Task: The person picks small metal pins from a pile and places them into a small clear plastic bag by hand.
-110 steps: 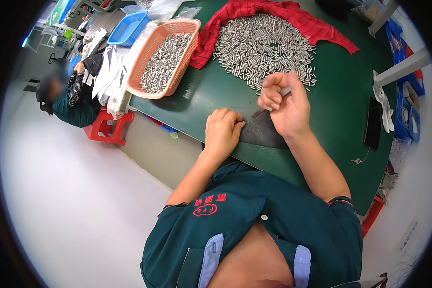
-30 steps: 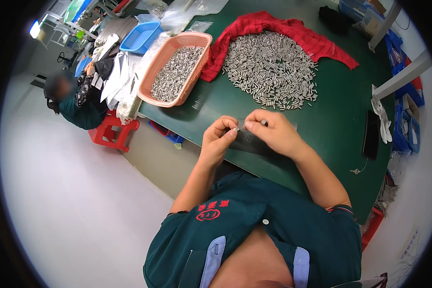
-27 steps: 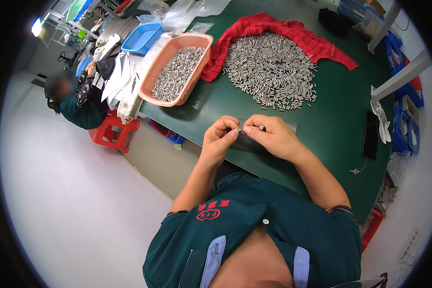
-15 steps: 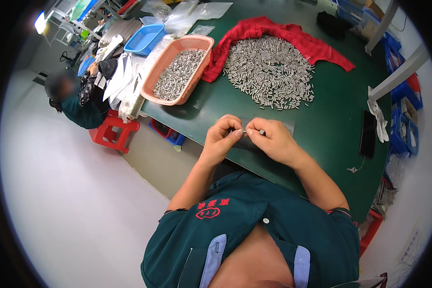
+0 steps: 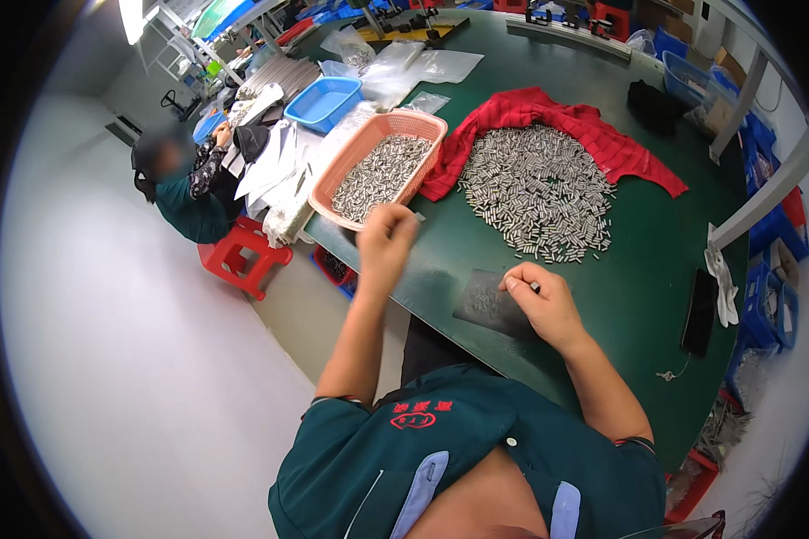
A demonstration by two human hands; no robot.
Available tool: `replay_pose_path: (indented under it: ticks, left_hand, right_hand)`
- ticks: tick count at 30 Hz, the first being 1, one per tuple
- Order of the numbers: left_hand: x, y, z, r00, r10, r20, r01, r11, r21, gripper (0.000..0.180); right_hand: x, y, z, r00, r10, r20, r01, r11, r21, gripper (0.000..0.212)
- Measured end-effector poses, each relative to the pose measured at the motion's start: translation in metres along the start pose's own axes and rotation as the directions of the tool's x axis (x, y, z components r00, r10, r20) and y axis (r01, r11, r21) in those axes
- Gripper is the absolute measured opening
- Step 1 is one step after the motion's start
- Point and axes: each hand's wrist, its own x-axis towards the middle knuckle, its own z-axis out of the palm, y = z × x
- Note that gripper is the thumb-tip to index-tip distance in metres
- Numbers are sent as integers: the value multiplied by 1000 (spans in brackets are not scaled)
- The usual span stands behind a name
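My left hand [image 5: 386,242] is raised at the near edge of the pink plastic basket [image 5: 434,153], fingers curled together. It is slightly blurred, and whatever it may hold is hidden. Small metal pins [image 5: 379,175] lie heaped inside the basket. My right hand [image 5: 546,305] is closed, thumb against the forefinger, above the right side of a dark grey mat [image 5: 485,301]. A small dark piece [image 5: 536,287] sticks out of its grip; its kind is not clear. Beyond it, a wide pile of short metal cylinders [image 5: 539,193] lies on the green table.
A red cloth [image 5: 548,103] edges the far side of the pile. A blue tray [image 5: 325,103] and clear bags [image 5: 436,67] lie at the back left. A phone [image 5: 699,314] and keys [image 5: 665,375] are on the right. Another person [image 5: 184,193] sits at the left.
My hands, together over the mat before, are now apart. The left has moved left to the basket; the right stays by the mat with the dark piece. The view has shifted.
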Motion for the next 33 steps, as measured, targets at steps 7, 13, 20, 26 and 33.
replay_pose_path:
  ticks: [7,13,20,26,33]
  left_hand:
    - [53,-14,-5,961,232,-151,-150,895,420,6]
    - [13,-8,64,919,193,343,-266,947,181,9]
    - [0,-10,109,829,226,512,-352,922,162,12]
    - [-4,-18,120,818,271,507,-432,871,232,10]
    - [-7,-21,117,815,239,528,-423,868,259,6]
  right_hand:
    - [8,11,-3,999,15,-37,-11,995,100,19]
    - [15,10,-23,980,140,-143,-47,854,518,16]
    - [15,7,-29,955,156,-253,43,769,638,15]
    - [15,10,-28,962,160,-223,20,769,638,15]
    - [15,17,-24,970,145,-194,12,771,636,14]
